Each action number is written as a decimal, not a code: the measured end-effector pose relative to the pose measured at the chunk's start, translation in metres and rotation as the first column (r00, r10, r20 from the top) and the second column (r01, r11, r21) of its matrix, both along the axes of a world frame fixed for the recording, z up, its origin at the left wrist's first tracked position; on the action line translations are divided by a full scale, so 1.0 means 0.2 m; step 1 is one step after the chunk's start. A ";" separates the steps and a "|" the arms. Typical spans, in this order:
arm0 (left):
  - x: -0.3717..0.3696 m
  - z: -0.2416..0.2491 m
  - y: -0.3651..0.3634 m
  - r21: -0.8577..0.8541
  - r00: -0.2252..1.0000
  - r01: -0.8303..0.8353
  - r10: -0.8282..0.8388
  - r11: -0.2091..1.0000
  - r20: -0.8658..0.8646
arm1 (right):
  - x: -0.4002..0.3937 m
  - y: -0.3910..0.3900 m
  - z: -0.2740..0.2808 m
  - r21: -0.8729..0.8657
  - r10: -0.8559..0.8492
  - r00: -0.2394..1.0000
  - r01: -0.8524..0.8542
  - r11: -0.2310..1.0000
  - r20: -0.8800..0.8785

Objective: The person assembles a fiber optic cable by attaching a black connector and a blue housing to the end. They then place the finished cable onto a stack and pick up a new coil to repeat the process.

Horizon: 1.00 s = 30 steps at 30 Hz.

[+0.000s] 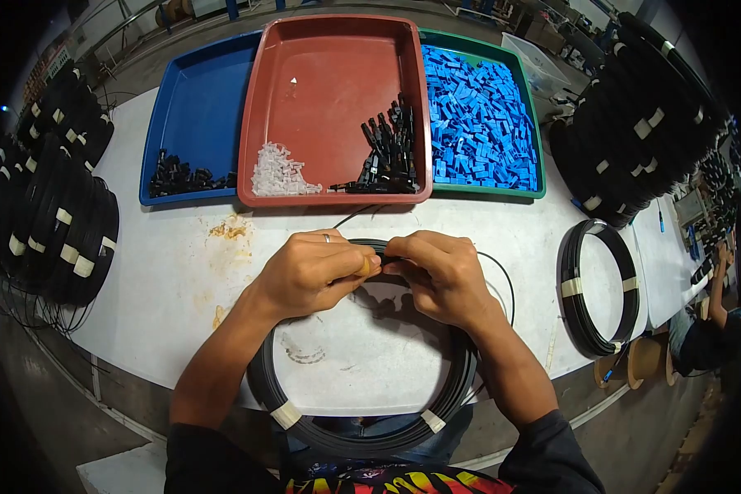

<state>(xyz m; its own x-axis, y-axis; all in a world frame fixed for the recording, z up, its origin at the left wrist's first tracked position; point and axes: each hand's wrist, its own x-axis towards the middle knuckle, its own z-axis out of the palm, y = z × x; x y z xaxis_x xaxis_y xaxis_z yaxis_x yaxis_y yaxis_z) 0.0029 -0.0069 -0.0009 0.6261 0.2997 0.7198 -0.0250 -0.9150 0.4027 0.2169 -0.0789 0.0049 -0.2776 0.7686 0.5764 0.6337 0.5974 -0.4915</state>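
Note:
A coil of black cable (263, 383) lies flat at the table's front edge, its near side reaching past the edge. Two pale tape bands wrap its lower part. My left hand (309, 272), with a ring on one finger, is closed at the coil's far side; something yellowish shows at its fingertips. Close beside it, my right hand (440, 272) pinches the same stretch of cable, thumb and forefinger together. The fingers hide exactly what lies between them. One loose strand (512, 288) arcs out to the right of the coil, and another pokes up behind my left hand.
A red tray (329, 99) holds white clips (280, 171) and black connectors (391, 152). Beside it are a blue tray (198, 99) with black parts and a green tray (538, 156) of blue clips. Taped cable coils (58, 222) stack at both sides. Another person (708, 329) is far right.

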 end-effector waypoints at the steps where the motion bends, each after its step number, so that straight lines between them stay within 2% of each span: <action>1: -0.01 0.00 0.00 0.000 1.000 0.000 0.000 1.000 0.000 | -0.01 0.00 0.00 0.000 0.000 1.000 0.000 1.000 0.000; 4: -0.02 0.01 0.00 -0.035 0.997 -0.034 0.032 0.999 -0.065 | -0.02 0.01 0.01 0.065 0.005 0.999 -0.002 0.998 -0.038; 6: -0.02 0.01 0.00 -0.038 0.998 -0.015 0.013 0.999 -0.058 | -0.01 0.02 -0.01 0.113 -0.006 1.000 0.004 0.994 0.014; 10: -0.02 0.00 0.01 0.045 0.997 -0.020 0.024 0.999 -0.075 | -0.01 0.00 0.00 0.061 0.006 1.000 -0.005 0.998 -0.028; 12: -0.02 -0.02 0.02 0.072 0.997 0.018 -0.012 0.997 -0.074 | -0.01 -0.01 0.01 -0.087 0.025 0.999 -0.029 0.996 -0.041; 19: -0.02 -0.02 0.02 0.067 0.998 0.045 -0.042 0.997 -0.045 | -0.01 0.01 -0.01 -0.026 -0.003 0.999 0.002 1.000 -0.036; 21: -0.01 -0.01 0.01 0.029 0.999 -0.018 0.020 0.999 -0.044 | -0.01 0.01 0.01 0.018 0.047 0.998 -0.047 0.999 -0.050; 27: -0.02 -0.01 0.01 0.041 0.996 -0.021 0.025 0.999 -0.087 | 0.00 0.02 -0.01 0.057 0.019 1.000 -0.019 0.998 0.005; 30: -0.02 -0.01 0.01 0.077 0.997 -0.003 0.009 0.997 -0.083 | 0.00 0.02 -0.02 0.027 0.019 1.000 -0.020 0.999 0.004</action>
<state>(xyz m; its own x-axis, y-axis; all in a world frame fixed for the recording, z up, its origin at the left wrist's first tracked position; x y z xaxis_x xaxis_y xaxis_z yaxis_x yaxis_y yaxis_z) -0.0005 -0.0057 -0.0025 0.6832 0.2493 0.6864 0.0110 -0.9433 0.3317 0.2160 -0.0758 0.0015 -0.2945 0.7473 0.5957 0.6236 0.6226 -0.4728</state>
